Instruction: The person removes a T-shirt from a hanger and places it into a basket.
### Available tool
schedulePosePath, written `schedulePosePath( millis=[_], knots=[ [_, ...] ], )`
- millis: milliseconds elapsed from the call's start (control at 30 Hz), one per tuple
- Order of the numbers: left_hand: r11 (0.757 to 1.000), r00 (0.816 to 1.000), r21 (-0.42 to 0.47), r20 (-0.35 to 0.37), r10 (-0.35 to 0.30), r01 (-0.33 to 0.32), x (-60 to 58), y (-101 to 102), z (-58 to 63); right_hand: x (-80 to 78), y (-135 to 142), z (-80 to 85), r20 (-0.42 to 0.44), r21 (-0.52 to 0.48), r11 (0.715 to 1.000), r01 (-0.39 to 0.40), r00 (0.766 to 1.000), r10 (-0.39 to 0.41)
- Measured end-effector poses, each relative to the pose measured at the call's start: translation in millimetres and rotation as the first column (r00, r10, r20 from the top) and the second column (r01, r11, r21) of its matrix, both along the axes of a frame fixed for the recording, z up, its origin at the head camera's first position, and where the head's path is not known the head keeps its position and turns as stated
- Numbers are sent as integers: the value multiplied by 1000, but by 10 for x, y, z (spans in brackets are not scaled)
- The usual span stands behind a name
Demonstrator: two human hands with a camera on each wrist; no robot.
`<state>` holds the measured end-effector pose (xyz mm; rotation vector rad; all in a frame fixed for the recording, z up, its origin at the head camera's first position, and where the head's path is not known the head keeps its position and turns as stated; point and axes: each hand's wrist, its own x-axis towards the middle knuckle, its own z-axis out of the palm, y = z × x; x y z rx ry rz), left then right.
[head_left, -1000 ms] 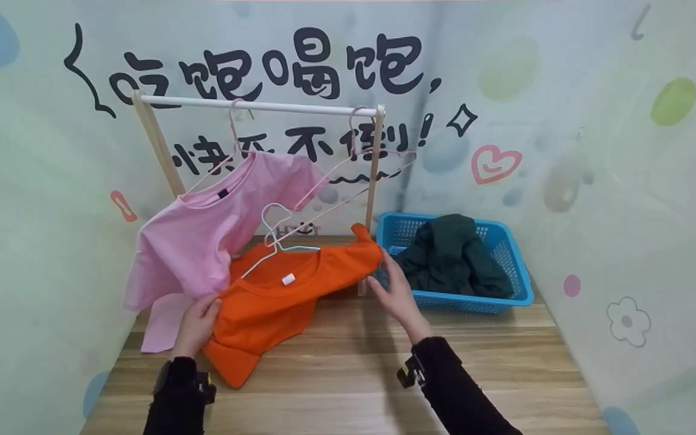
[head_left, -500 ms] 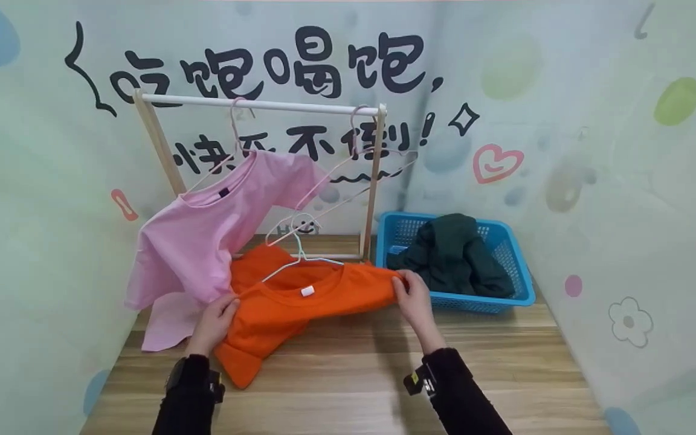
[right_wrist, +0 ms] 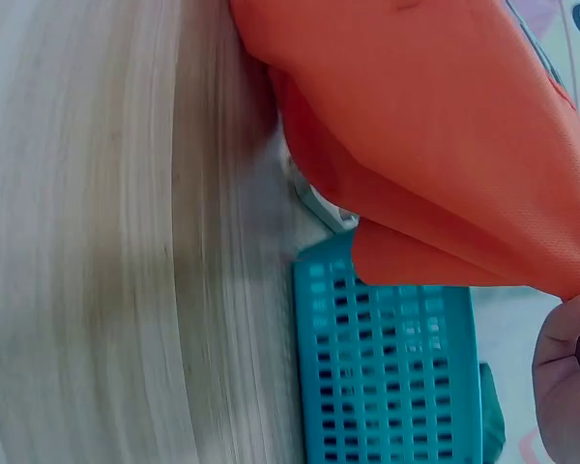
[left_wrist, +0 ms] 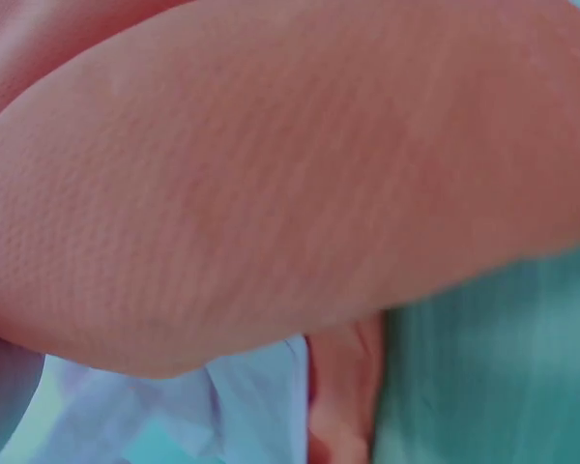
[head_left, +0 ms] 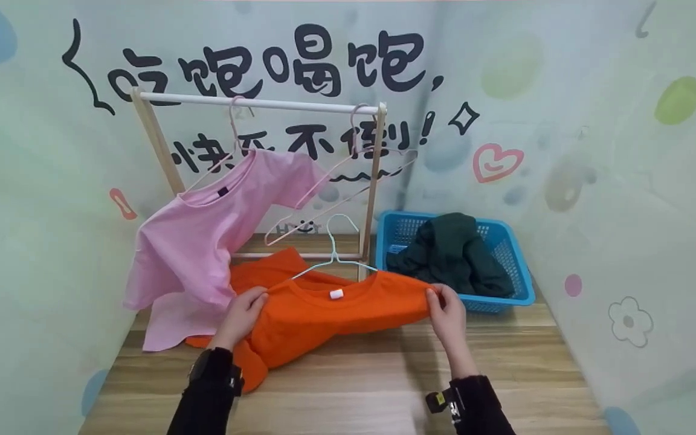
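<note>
An orange shirt (head_left: 336,314) with a white neck label is stretched between both hands, its lower part trailing on the wooden table. The left hand (head_left: 242,317) pinches its left shoulder. At the other end, the right hand (head_left: 449,311) pinches the right sleeve, seen also in the right wrist view, where the thumb (right_wrist: 565,324) presses the cloth. A pale blue hanger (head_left: 334,257) stands up through the neck, its hook bare and its arms inside the shirt. The left wrist view is mostly filled by skin, and the grip itself is hidden there.
Behind stands a rack with a white rail (head_left: 275,105). A pink shirt (head_left: 203,235) hangs there on a pink hanger (head_left: 232,124), beside another pink hanger (head_left: 357,130). At right, a blue basket (head_left: 520,272) holds dark green cloth (head_left: 457,254).
Both hands have moved right and slightly down, carrying the orange shirt and its hanger with them. The right hand's fingers have closed on the sleeve. The pink shirt hangs as before.
</note>
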<state>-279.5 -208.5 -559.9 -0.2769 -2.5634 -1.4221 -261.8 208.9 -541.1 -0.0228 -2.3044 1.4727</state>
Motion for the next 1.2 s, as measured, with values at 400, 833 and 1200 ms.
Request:
schedulePosePath(
  millis=[400, 833, 1200],
  knots=[
    [998, 988, -69, -154, -25, 14, -147, 379, 176, 77, 287, 12, -86, -90, 988, 127, 987, -135],
    [988, 910, -125, -391, -133, 91, -147, 622, 338, -101, 181, 263, -77, 319, 947, -37, 995, 64],
    [964, 866, -221, -441, -237, 151, -178, 827, 420, -201, -307, 600, -132, 343, 910, -233, 947, 292]
  ],
)
